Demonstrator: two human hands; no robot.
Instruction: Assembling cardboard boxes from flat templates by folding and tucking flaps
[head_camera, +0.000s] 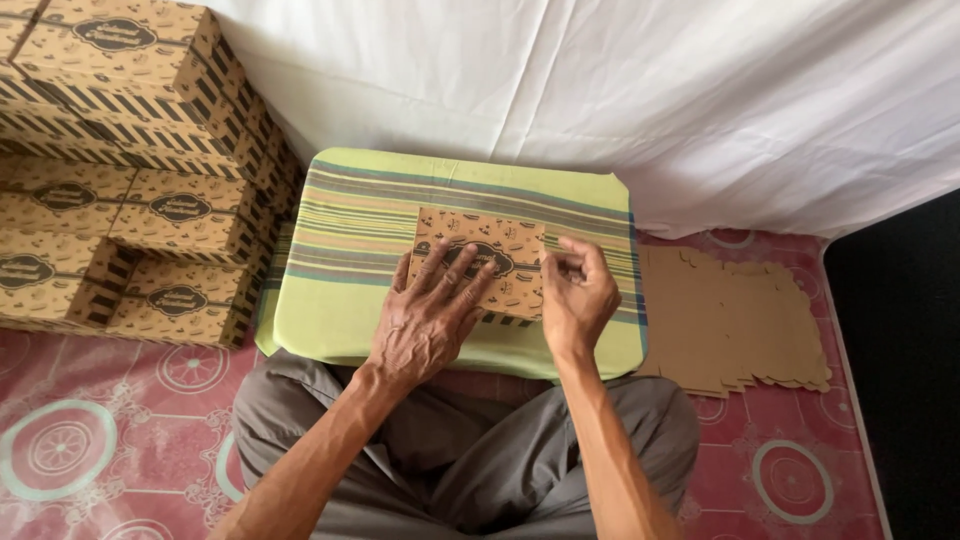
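Cardboard box (480, 262) lies under flat left hand (428, 312); right hand (575, 295) grip pinches its edge.

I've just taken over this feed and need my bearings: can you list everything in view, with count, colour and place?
Printed cardboard box: one, brown with dark print, on the board under both hands.
Cloth-covered board: one, green with stripes, across the person's lap.
Stack of finished boxes: many, exact count unclear, brown with dark stripes, at left by the wall.
Pile of flat cardboard blanks: one pile, plain brown, on the floor at right.
Floor mat: one, red with round patterns, underneath.
White sheet: one, hung behind.
Trousers: grey, legs crossed.
Left hand: flat on the box.
Right hand: fingers at the box's right edge.
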